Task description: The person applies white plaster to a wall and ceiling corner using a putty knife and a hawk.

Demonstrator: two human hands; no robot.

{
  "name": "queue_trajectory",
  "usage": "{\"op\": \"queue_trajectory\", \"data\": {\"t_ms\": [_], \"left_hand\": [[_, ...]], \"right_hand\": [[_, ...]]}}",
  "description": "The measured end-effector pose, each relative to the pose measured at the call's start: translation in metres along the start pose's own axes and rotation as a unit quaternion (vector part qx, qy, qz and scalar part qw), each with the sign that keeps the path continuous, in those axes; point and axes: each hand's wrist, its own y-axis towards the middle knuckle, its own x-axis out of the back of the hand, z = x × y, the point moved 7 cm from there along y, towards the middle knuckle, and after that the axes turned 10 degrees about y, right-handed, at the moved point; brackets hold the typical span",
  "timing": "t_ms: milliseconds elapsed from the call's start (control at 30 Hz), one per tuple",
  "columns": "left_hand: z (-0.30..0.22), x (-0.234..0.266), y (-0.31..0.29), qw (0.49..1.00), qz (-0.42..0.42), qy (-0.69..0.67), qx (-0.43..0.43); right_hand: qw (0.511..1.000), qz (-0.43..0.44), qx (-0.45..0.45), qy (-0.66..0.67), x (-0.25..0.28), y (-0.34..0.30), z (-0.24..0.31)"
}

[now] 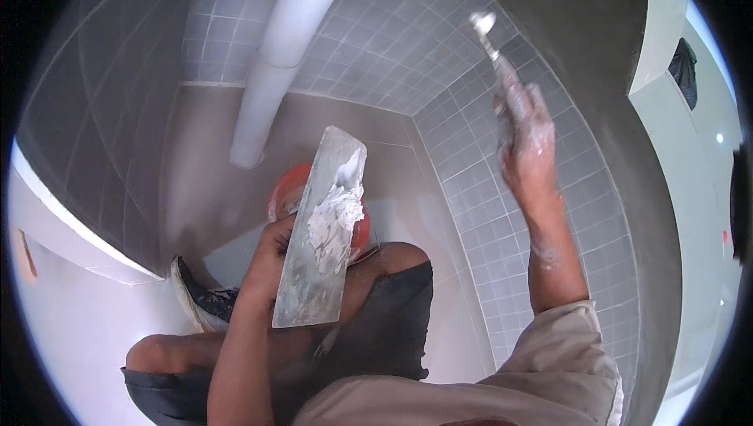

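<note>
My left hand (273,249) is closed beneath a long flat trowel (306,300), tilted with its blade facing up; the grip itself is hidden under the blade. A lump of white paste (333,218) lies on the blade's upper half. Raised at the right, my right hand (527,132) is smeared with white and closed on a small, thin spatula (492,51), the index finger stretched along it. White paste covers the spatula's tip, which is in front of the grey tiled wall (439,26). I cannot tell whether the tip touches the tiles.
An orange-red bucket (286,191) stands on the floor, partly behind the trowel. A white pipe (286,41) runs down to the floor by the far wall. Dark tiles (94,112) cover the left side. A grey ledge (604,73) curves along the right. My bent legs are below.
</note>
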Motion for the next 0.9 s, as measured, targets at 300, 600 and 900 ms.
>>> {"op": "queue_trajectory", "data": {"t_ms": [300, 600, 900], "left_hand": [[0.008, -0.003, 0.003, 1.0, 0.013, -0.001, -0.012], [0.015, -0.005, 0.005, 0.999, 0.016, -0.02, 0.028], [0.025, -0.007, 0.004, 0.998, 0.012, -0.037, 0.053]], "right_hand": [[0.959, -0.196, 0.101, -0.177, 0.059, 0.044, -0.045], [0.94, -0.223, 0.067, -0.248, 0.071, 0.056, -0.068], [0.932, -0.296, 0.038, -0.206, 0.077, 0.052, -0.07]]}}
